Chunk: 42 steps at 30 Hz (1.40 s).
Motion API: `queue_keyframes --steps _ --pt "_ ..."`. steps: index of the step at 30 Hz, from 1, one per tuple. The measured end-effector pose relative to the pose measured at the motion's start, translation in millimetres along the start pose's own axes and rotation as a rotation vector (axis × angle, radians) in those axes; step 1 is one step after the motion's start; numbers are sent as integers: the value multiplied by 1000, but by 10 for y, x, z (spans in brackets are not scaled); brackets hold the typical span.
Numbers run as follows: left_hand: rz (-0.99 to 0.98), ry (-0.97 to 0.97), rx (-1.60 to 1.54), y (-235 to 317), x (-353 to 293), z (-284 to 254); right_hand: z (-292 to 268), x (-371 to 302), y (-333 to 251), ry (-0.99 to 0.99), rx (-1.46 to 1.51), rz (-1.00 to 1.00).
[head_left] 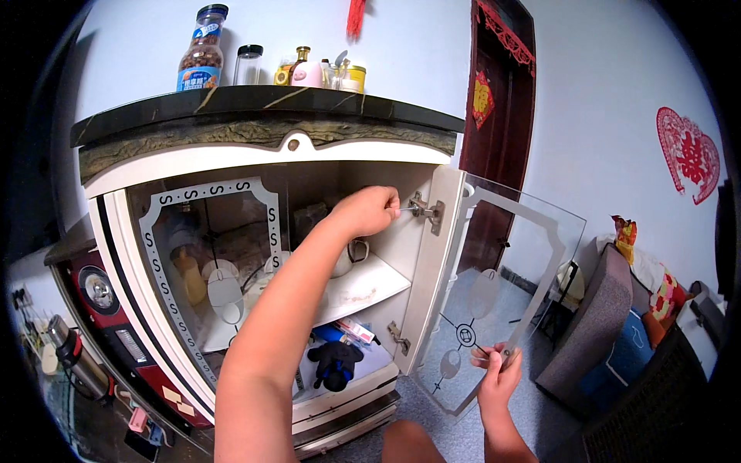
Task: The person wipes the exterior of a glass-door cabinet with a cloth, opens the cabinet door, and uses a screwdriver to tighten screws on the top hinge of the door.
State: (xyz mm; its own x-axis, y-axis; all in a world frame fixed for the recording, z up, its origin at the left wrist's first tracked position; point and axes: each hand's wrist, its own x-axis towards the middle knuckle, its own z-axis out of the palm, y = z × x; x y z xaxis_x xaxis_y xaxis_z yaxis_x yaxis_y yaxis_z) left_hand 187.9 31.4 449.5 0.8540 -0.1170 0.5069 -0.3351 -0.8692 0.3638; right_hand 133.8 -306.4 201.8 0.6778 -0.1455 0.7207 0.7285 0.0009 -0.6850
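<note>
My left hand (pixel 369 211) reaches inside the white cabinet (pixel 231 160) with its fingers closed on a thin metal tool (pixel 405 208), most of it hidden in the fist. The tool's shaft meets the upper metal hinge (pixel 426 211) of the swung-out glass door (pixel 532 231). Low on that door, beside a small round knob (pixel 506 353), my right hand (pixel 498 374) grips the glass, thumb on one side and fingers on the other. A lower hinge (pixel 398 338) joins the door to the cabinet wall.
On the cabinet shelves are a light-coloured pot (pixel 342 264) and a black plush toy (pixel 336 364). Jars and bottles, including a large snack jar (pixel 202 54), stand on the dark top (pixel 270 103). A grey sofa (pixel 579 332) is at right, a steel thermos (pixel 76 355) at left.
</note>
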Motion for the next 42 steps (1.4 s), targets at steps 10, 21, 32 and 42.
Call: queue_keyframes --steps 10,21,32,42 --pt "98 252 386 88 -74 124 33 -21 -49 -2 5 -5" --pt "225 442 606 59 -122 326 5 14 -35 13 -2 -7" --pt "68 166 546 -3 -119 151 16 -9 -26 -2 15 -4" --pt "71 153 745 190 -242 50 -88 27 -64 -39 -211 -95"
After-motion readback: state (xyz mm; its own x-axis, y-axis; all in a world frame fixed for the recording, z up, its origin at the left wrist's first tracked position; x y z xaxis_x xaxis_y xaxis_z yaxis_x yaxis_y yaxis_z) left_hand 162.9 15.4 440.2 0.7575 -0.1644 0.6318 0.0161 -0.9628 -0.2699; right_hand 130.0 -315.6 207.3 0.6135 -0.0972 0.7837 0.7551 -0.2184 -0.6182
